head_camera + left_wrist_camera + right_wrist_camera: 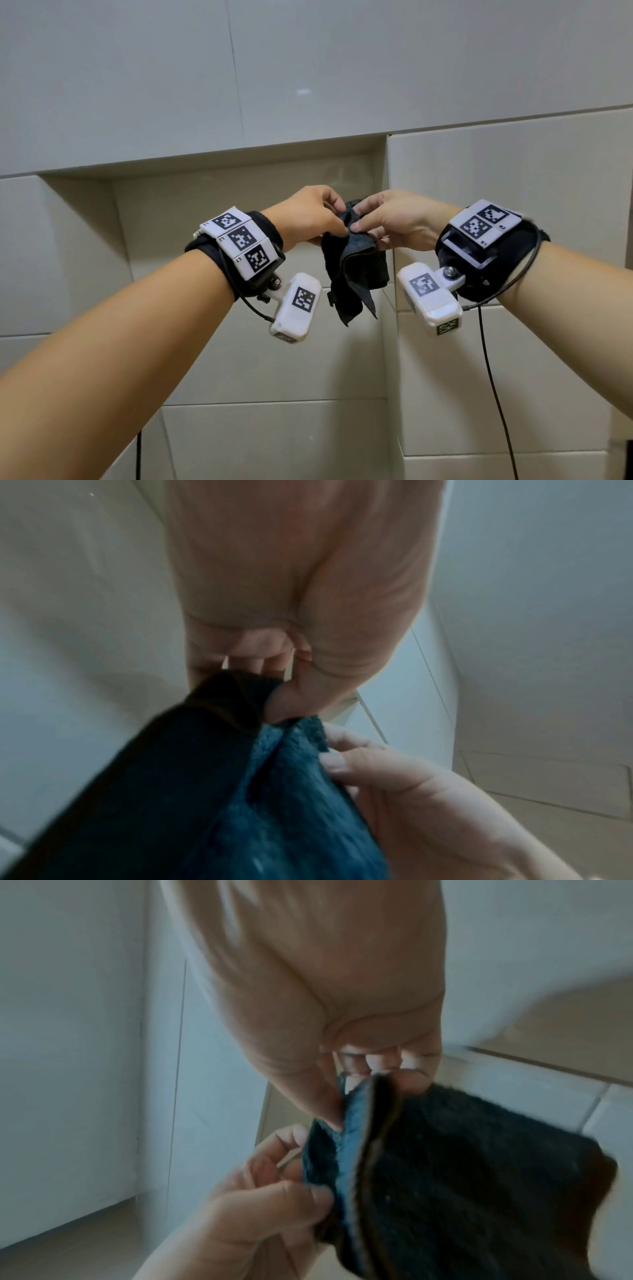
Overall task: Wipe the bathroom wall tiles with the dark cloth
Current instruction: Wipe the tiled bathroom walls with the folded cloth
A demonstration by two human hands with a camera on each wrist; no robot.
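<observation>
While pale wall tiles [308,68] fill the whole background, a recessed niche [246,178] cut into them sits just behind the two raised forearms. Both forearms reach up from the lower corners, each wearing a black wrist strap with white marker blocks [239,245] and a white camera pod hanging under it; thin black cables trail down from the straps. Between the hands, in front of the niche and apart from the tiles, hangs the dark cloth [356,270], folded over on itself in loose layers with a ragged corner drooping lowest. Its fabric reads black from the head view and dark teal at the folds in the wrist views. At its top edge the left hand [305,216] has its grip closed on the cloth, thumb and fingertips pinching a fold. Facing it, the right hand [394,219] grips the same top edge, thumb pressed against curled fingers with the fabric caught between. Their fingertips nearly meet over the cloth.
</observation>
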